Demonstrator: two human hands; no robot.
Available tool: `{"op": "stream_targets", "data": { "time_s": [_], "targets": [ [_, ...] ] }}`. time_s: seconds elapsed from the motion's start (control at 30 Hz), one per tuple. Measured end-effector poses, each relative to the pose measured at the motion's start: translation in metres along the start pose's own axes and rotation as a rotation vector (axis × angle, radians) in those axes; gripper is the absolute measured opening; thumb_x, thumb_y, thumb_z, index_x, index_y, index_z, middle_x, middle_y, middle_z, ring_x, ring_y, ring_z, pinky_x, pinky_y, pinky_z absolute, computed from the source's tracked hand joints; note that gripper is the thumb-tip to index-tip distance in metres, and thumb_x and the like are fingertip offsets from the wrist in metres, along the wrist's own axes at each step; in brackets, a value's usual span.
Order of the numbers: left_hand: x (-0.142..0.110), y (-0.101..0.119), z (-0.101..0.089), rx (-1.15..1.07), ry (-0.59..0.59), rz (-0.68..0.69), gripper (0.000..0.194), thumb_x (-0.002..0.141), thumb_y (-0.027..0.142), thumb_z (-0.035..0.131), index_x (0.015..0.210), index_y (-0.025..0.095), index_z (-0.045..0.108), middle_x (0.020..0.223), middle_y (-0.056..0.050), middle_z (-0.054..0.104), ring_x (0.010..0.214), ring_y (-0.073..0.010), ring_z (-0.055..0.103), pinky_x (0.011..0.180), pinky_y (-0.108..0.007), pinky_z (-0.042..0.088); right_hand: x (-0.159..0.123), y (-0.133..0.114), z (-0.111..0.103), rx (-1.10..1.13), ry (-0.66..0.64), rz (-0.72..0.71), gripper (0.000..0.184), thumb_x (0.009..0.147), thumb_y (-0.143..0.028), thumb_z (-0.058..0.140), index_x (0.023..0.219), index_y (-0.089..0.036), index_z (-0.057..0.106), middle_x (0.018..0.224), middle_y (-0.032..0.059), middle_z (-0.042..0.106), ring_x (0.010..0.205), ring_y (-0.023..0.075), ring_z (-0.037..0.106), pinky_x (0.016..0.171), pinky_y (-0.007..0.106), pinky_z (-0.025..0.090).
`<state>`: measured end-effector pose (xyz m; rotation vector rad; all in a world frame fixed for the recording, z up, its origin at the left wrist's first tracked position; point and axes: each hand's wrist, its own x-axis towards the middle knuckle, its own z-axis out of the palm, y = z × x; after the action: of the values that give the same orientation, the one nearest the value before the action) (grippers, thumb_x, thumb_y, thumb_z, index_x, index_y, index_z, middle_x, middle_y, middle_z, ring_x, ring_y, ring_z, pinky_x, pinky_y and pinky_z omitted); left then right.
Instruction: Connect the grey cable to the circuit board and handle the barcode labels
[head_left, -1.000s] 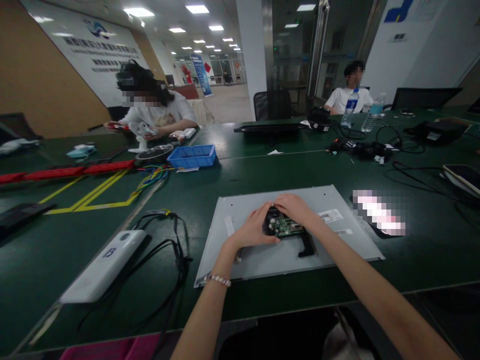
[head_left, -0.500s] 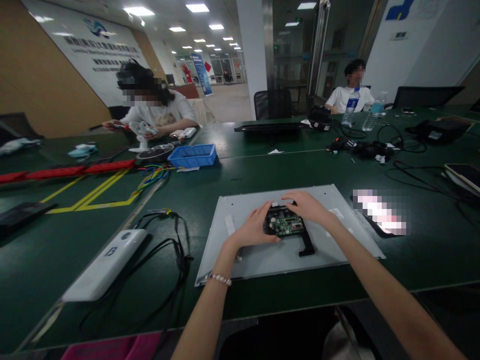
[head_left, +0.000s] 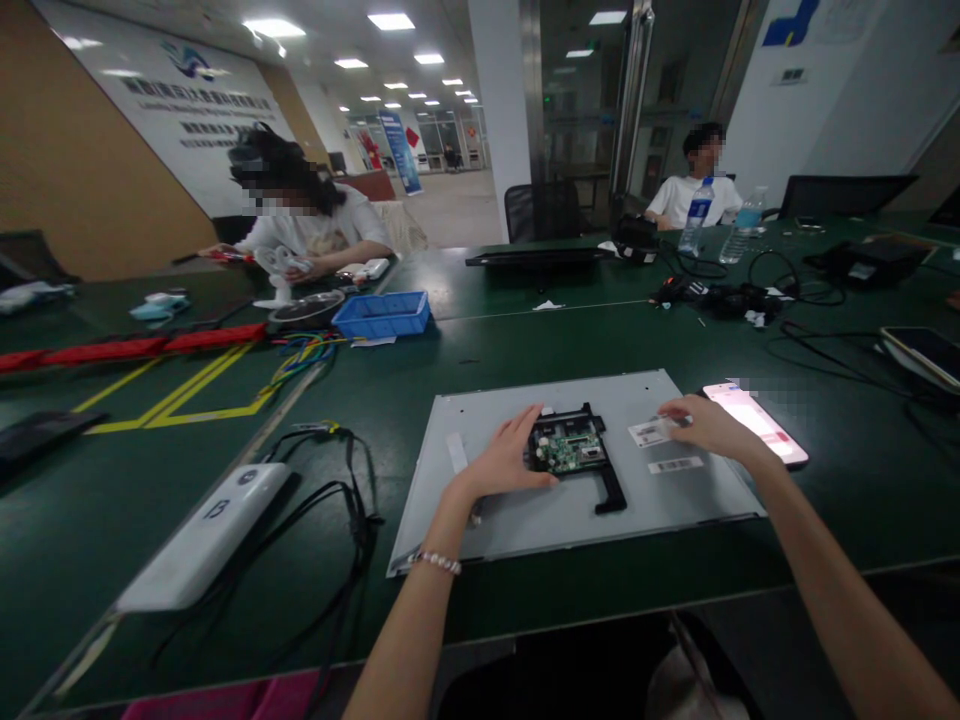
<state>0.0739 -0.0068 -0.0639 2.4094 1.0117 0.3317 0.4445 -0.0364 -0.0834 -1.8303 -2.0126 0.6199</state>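
Note:
A green circuit board [head_left: 571, 453] in a black plastic frame [head_left: 613, 490] lies on a grey metal panel [head_left: 517, 530]. My left hand [head_left: 504, 458] grips the left side of the frame, fingers along its upper edge and thumb below. Over the panel's right part, my right hand [head_left: 705, 425] has its fingers curled together just above a white printed label [head_left: 646, 433]. What they hold, if anything, is too small to make out. Below it shows a barcode label [head_left: 675, 465].
A lit phone [head_left: 757, 425] lies against the panel's right side. To the left are a white device [head_left: 206, 535] and black cables [head_left: 360, 510]. Farther back sit a blue tray [head_left: 382, 315], a dark flat screen [head_left: 536, 257] and bottles [head_left: 697, 215]. Two people sit across the table.
My right hand has left the frame's upper edge and moved right to the white label. The left hand stays on the frame. The board has not visibly shifted.

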Motion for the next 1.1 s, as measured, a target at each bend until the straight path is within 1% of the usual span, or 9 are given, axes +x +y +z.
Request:
{"op": "stream_targets", "data": {
  "time_s": [0.17,0.37,0.53,0.6,0.67,0.77,0.9,1.0,1.1],
  "targets": [
    [-0.001,0.001,-0.001,-0.003,0.008,0.006,0.108,0.065,0.054,0.067,0.146,0.021,0.004,0.152,-0.014,0.012,0.138,-0.0327,0.013,0.112,-0.050,0.013,-0.003,-0.003,0.002,0.042,-0.017,0.053,0.022,0.072,-0.025,0.058,0.092,-0.021,0.067,0.090,0.0051,0.067,0.082,0.0196,0.063,0.075,0.031,0.048],
    [0.000,0.001,-0.001,0.006,0.006,-0.007,0.109,0.064,0.054,0.068,0.146,0.018,0.006,0.152,-0.015,0.012,0.139,-0.0315,0.013,0.112,-0.048,0.013,-0.004,-0.002,0.005,0.144,0.055,0.081,0.016,0.074,-0.031,0.059,0.085,-0.020,0.065,0.085,0.0038,0.068,0.075,0.0180,0.064,0.067,0.029,0.048],
    [0.000,0.002,-0.001,0.005,0.004,-0.007,0.108,0.064,0.054,0.068,0.145,0.019,0.006,0.152,-0.015,0.013,0.138,-0.0325,0.013,0.112,-0.050,0.013,-0.008,-0.020,0.014,0.527,0.083,0.139,0.025,0.078,-0.031,0.057,0.100,-0.022,0.065,0.092,0.0054,0.068,0.080,0.0177,0.064,0.067,0.029,0.052],
    [0.000,0.002,-0.002,0.002,0.006,-0.003,0.107,0.064,0.052,0.068,0.145,0.019,0.006,0.152,-0.015,0.013,0.138,-0.0332,0.014,0.111,-0.051,0.014,-0.011,-0.034,0.020,0.667,0.084,0.148,0.024,0.078,-0.029,0.058,0.099,-0.021,0.066,0.095,0.0063,0.068,0.082,0.0172,0.064,0.067,0.028,0.053],
    [0.001,0.003,-0.002,-0.002,0.010,0.000,0.106,0.064,0.051,0.068,0.145,0.019,0.007,0.151,-0.015,0.014,0.138,-0.0338,0.014,0.111,-0.052,0.015,-0.014,-0.049,0.025,0.729,0.054,0.151,0.021,0.077,-0.027,0.059,0.094,-0.020,0.067,0.094,0.0067,0.068,0.080,0.0168,0.065,0.064,0.027,0.053],
    [0.001,0.004,-0.002,-0.006,0.011,0.003,0.105,0.065,0.049,0.067,0.146,0.020,0.006,0.151,-0.015,0.015,0.138,-0.0341,0.015,0.111,-0.053,0.015,-0.016,-0.064,0.033,0.737,0.007,0.143,0.015,0.075,-0.024,0.061,0.087,-0.019,0.069,0.087,0.0070,0.069,0.074,0.0165,0.065,0.058,0.025,0.052],
    [0.002,0.006,-0.002,0.003,0.010,-0.001,0.110,0.064,0.050,0.068,0.146,0.019,0.001,0.151,-0.015,0.015,0.137,-0.0339,0.016,0.111,-0.052,0.014,-0.013,-0.066,0.040,0.705,-0.012,0.124,0.014,0.075,-0.024,0.061,0.085,-0.018,0.068,0.082,0.0063,0.069,0.070,0.0155,0.064,0.052,0.022,0.050],
    [0.000,0.010,-0.004,0.017,0.002,-0.014,0.116,0.062,0.053,0.069,0.146,0.019,-0.004,0.152,-0.015,0.007,0.138,-0.0339,0.011,0.112,-0.051,0.014,-0.010,-0.064,0.044,0.658,-0.042,0.104,0.015,0.075,-0.027,0.061,0.085,-0.017,0.067,0.078,0.0049,0.069,0.066,0.0143,0.063,0.048,0.021,0.046],
    [-0.001,0.016,-0.009,0.040,0.006,-0.039,0.115,0.063,0.057,0.068,0.146,0.022,-0.004,0.153,-0.012,0.000,0.139,-0.0345,0.007,0.111,-0.052,0.015,-0.009,-0.066,0.045,0.608,-0.035,0.087,0.018,0.076,-0.029,0.059,0.086,-0.017,0.067,0.073,0.0042,0.068,0.061,0.0133,0.061,0.044,0.020,0.043]
  ]
}}
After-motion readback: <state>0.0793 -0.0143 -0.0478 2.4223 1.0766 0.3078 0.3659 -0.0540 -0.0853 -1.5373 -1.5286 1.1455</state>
